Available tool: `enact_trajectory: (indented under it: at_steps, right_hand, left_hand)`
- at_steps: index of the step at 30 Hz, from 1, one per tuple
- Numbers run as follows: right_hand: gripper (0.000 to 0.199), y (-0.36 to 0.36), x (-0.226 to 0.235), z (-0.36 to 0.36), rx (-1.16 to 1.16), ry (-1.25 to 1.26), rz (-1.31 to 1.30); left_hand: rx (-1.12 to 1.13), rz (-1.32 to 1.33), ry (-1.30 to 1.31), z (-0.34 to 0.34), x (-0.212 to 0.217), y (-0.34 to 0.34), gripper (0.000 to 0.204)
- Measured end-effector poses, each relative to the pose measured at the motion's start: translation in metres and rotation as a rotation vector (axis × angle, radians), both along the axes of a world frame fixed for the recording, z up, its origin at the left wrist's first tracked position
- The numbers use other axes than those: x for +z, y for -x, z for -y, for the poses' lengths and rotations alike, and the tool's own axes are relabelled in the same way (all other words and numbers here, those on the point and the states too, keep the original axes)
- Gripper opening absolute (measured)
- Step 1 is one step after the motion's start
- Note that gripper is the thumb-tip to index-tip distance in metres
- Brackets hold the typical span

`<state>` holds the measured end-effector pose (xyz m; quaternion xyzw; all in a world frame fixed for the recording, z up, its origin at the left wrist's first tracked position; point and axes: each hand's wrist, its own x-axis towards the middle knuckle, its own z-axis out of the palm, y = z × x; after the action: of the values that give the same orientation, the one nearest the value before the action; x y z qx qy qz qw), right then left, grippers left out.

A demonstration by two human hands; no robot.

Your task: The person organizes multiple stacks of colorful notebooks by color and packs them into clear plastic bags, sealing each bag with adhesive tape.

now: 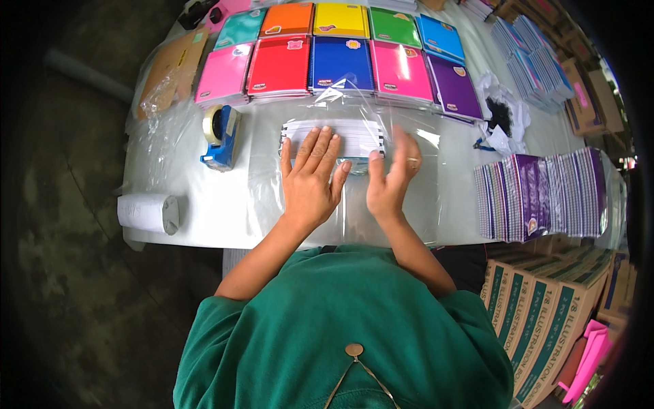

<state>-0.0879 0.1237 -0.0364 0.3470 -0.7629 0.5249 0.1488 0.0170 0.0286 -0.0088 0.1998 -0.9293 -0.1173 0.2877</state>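
Observation:
In the middle of the table a bundle of spiral notebooks (pixel 354 140) stands with its white page edges up and dark spiral coils at both ends. Under and around it spreads a sheet of clear plastic film (pixel 272 211), with a peak rising behind the bundle. My left hand (pixel 310 174) lies flat on the top of the bundle, fingers stretched forward. At the bundle's right end is my right hand (pixel 395 174), its thumb up and apart from the fingers, which are smeared by motion. A ring shows on one finger.
Two rows of colourful notebook stacks (pixel 340 65) line the far side. A blue tape dispenser (pixel 221 140) and a white roll (pixel 148 213) sit left. Purple notebooks (pixel 538 198), a white plastic bag (pixel 507 116) and blue notebook stacks (pixel 531 58) are right. Cardboard boxes (pixel 545 320) stand lower right.

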Motion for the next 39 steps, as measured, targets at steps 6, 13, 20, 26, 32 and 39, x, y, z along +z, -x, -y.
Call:
enact_trajectory:
  at_steps: [6, 13, 20, 26, 32, 39]
  right_hand:
    - [0.039, -0.022, 0.004, 0.008, 0.26, -0.274, -0.306]
    - [0.035, -0.016, 0.009, 0.015, 0.253, -0.254, -0.395]
    - [0.033, -0.012, 0.008, 0.015, 0.216, -0.241, -0.416]
    - [0.035, -0.006, -0.003, 0.018, 0.218, -0.131, -0.357]
    - [0.043, -0.008, 0.007, 0.029, 0.162, 0.232, -0.128]
    - [0.012, -0.001, -0.01, 0.022, 0.176, 0.007, -0.321]
  left_hand:
    - [-0.122, -0.094, -0.487, 0.004, 0.02, 0.0, 0.058]
    - [-0.199, -0.276, -0.216, 0.078, 0.06, 0.04, 0.038]
    - [-0.303, -0.538, -0.934, 0.117, 0.1, 0.068, 0.033]
    - [-0.346, 0.168, -0.489, 0.073, 0.045, 0.047, 0.024]
    - [-0.398, -0.343, -0.09, 0.034, -0.003, 0.012, 0.017]
    - [-0.476, -0.415, -0.243, 0.037, -0.006, -0.024, 0.02]
